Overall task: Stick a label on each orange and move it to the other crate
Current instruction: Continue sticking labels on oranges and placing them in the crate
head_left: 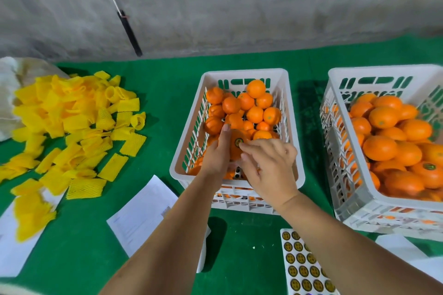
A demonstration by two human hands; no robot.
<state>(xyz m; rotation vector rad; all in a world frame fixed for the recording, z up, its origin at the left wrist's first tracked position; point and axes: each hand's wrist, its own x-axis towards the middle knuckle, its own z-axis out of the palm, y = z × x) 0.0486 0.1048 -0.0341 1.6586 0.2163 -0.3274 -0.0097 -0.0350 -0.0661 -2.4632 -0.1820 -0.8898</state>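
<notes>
Green desk [251,242], grey wall behind. Gripped orange [236,148] in left hand [215,158] over middle crate [296,170] (steadied for labelling); pressed label [238,142] down with right hand [271,170] fingers [245,148].

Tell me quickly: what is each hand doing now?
Left hand: holds the round orange fruit.
Right hand: fingertips press the round dark label onto it.
</notes>
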